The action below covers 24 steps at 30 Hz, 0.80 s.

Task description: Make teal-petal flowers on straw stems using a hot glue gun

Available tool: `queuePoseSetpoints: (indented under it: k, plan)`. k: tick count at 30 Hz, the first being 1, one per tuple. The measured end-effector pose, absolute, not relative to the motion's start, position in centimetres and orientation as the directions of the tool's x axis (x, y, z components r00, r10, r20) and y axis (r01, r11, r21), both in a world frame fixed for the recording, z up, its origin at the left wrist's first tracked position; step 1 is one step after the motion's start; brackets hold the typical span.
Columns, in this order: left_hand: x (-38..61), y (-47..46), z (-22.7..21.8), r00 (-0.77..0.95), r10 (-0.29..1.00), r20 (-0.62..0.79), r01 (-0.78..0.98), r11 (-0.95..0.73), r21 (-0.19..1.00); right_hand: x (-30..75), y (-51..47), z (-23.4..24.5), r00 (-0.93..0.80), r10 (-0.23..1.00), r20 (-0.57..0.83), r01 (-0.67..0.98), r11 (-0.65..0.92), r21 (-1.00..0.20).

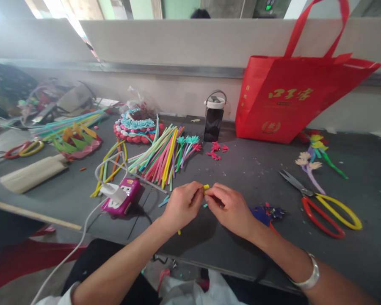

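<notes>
Both hands meet over the front middle of the dark table [241,262]. A thin yellow foam-like stick [206,187] is pinched between them, its tip showing above the fingers. My left hand [183,202] is closed around it, and a yellow end shows below that hand. My right hand [230,205] pinches the same stick near the tip with thumb and forefinger. Small teal scraps lie close to the hands. Just beyond is a fanned pile of coloured sticks [155,159], with teal flower-shaped pieces [188,140] at its right end.
Red-and-yellow-handled scissors [320,203] lie at right, near finished-looking flowers [309,163]. A red bag [273,97] and a black bottle [214,120] stand at the back. A purple power strip [122,197] with a white cable sits at left, beside a pale roll [33,173].
</notes>
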State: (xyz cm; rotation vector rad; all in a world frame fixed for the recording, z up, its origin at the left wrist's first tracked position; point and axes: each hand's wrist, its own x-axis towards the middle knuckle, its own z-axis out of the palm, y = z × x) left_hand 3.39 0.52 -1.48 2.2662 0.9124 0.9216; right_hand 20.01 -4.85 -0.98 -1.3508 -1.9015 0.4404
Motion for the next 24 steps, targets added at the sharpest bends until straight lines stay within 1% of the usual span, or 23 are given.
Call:
queuePoseSetpoints:
  k: [4, 7, 8, 10, 11, 12, 14, 16, 17, 19, 24]
  plan:
    - [3.2, 0.5, -1.7, 0.614, 0.689, 0.386, 0.442, -0.704, 0.556, 20.4, -4.8, -0.6, -0.209, 0.894, 0.396, 0.716, 0.416, -0.56]
    - [3.0, 0.6, -1.4, 0.684, 0.635, 0.358, 0.442, -0.752, 0.488, 20.8, -4.7, -0.5, -0.272, 0.854, 0.443, 0.79, 0.461, -0.404]
    - [3.0, 0.6, -1.2, 0.706, 0.616, 0.349, 0.423, -0.763, 0.489, 20.9, -4.6, -0.5, -0.293, 0.831, 0.472, 0.804, 0.482, -0.348]
    - [2.9, 0.6, -0.9, 0.741, 0.587, 0.324, 0.366, -0.759, 0.538, 21.1, -4.6, -0.4, -0.319, 0.782, 0.536, 0.811, 0.518, -0.273]
    - [2.9, 0.6, -0.7, 0.751, 0.582, 0.311, 0.336, -0.743, 0.579, 21.2, -4.6, -0.4, -0.315, 0.763, 0.564, 0.805, 0.53, -0.268]
    - [3.0, 0.6, -0.6, 0.756, 0.582, 0.3, 0.307, -0.72, 0.622, 21.2, -4.6, -0.5, -0.295, 0.758, 0.582, 0.794, 0.533, -0.291]
    - [3.0, 0.4, -0.4, 0.753, 0.597, 0.278, 0.276, -0.669, 0.691, 21.2, -4.6, -0.6, -0.221, 0.789, 0.573, 0.765, 0.505, -0.4]
    - [3.1, 0.2, -0.3, 0.743, 0.621, 0.249, 0.282, -0.628, 0.725, 21.1, -4.5, -0.7, -0.148, 0.84, 0.523, 0.73, 0.449, -0.516]
    - [3.2, 0.1, -0.2, 0.737, 0.634, 0.233, 0.295, -0.612, 0.734, 21.1, -4.5, -0.8, -0.128, 0.858, 0.497, 0.718, 0.426, -0.551]
    - [3.2, 0.0, 0.0, 0.713, 0.672, 0.199, 0.328, -0.571, 0.753, 21.1, -4.4, -1.0, -0.124, 0.872, 0.474, 0.713, 0.411, -0.568]
    - [3.3, 0.1, 0.5, 0.653, 0.753, 0.082, 0.379, -0.419, 0.825, 21.0, -4.3, -1.2, -0.168, 0.854, 0.492, 0.735, 0.441, -0.515]
